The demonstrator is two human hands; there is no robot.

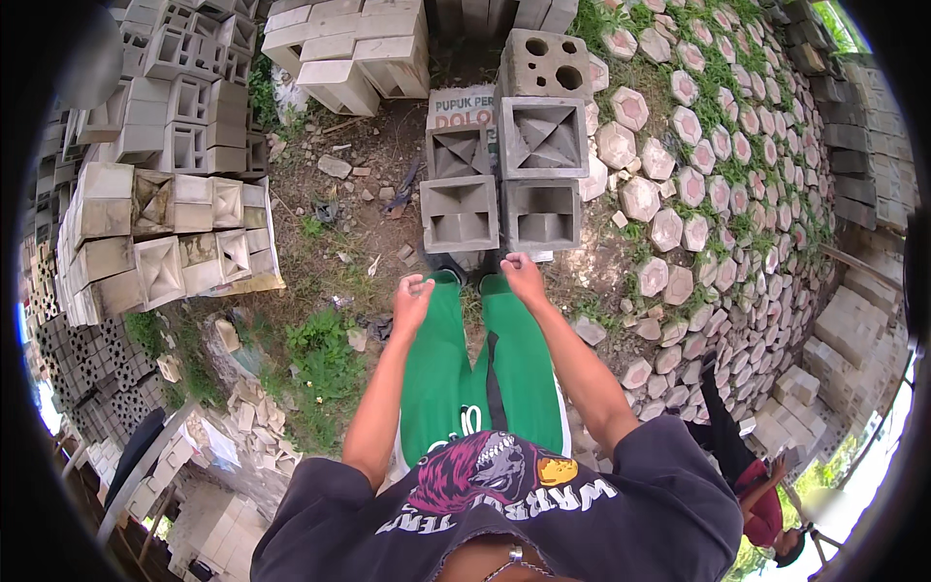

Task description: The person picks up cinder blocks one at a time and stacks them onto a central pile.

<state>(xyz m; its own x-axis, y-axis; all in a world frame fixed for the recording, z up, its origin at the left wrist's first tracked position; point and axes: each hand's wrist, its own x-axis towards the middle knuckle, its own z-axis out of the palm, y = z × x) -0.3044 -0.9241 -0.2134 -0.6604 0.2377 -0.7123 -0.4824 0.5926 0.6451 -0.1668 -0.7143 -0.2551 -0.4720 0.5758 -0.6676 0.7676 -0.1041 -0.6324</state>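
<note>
My left hand (413,303) hovers over the left knee of my green trousers (438,359), its fingers loosely bent with nothing seen in them. Just before the near right block is my right hand (524,277), also loosely curled and holding nothing visible; whether it touches the block I cannot tell. Ahead of my feet, grey concrete vent blocks stand in two columns: a near left block (460,233), a near right block (543,231), a far left block (460,155) and a far right block (542,139). Beyond the right column lies a block with round holes (546,73).
A printed white sack (462,105) lies beyond the left column. Pale blocks are stacked at the back (339,44) and left (160,233). Hexagonal pavers (687,184) cover grassy ground at right. Another person (756,495) is at lower right. Rubble (257,422) lies lower left.
</note>
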